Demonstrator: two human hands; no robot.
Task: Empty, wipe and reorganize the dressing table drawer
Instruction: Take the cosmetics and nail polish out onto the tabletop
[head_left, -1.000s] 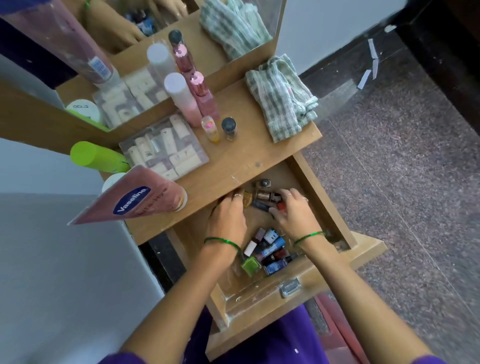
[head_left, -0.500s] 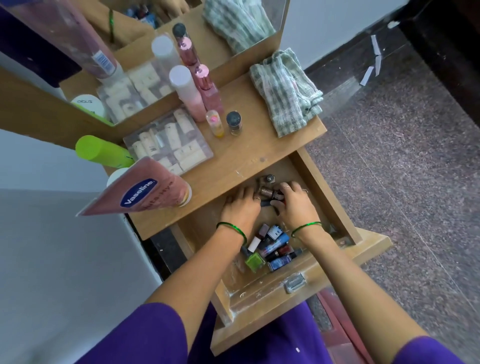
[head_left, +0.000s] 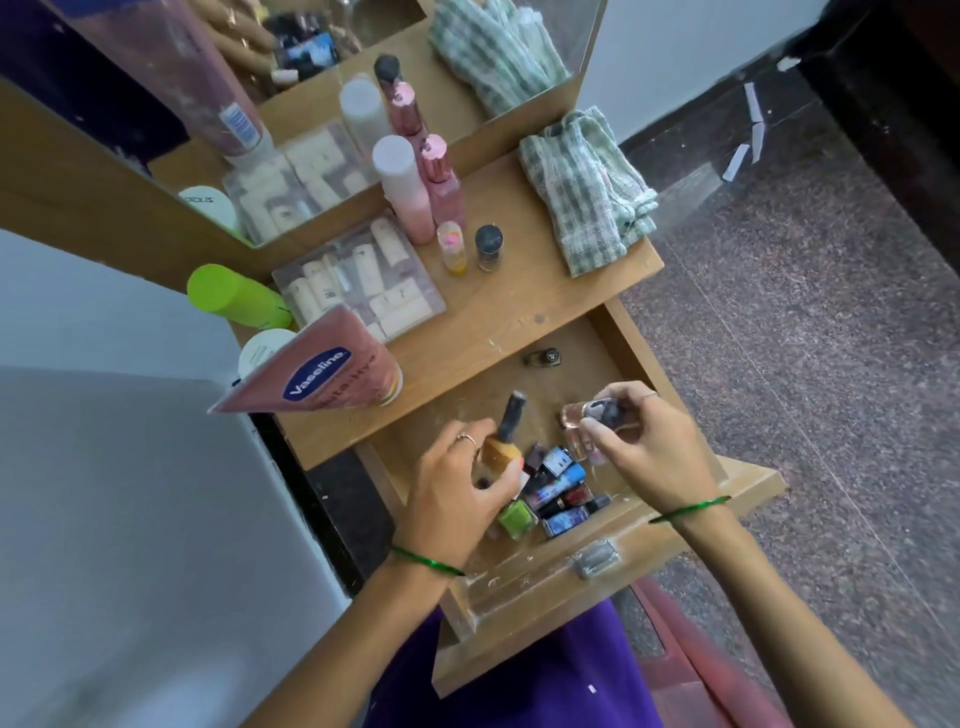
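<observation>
Emptying step: left hand (head_left: 457, 493) grips orange polish bottle (head_left: 501, 449), right hand (head_left: 641, 447) pinches pink bottle (head_left: 597, 415). Next: set both on tabletop (head_left: 519, 312), clear rest of drawer (head_left: 613, 338).

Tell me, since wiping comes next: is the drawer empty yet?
Not empty. The drawer still holds a cluster of small bottles and one lone bottle.
</observation>
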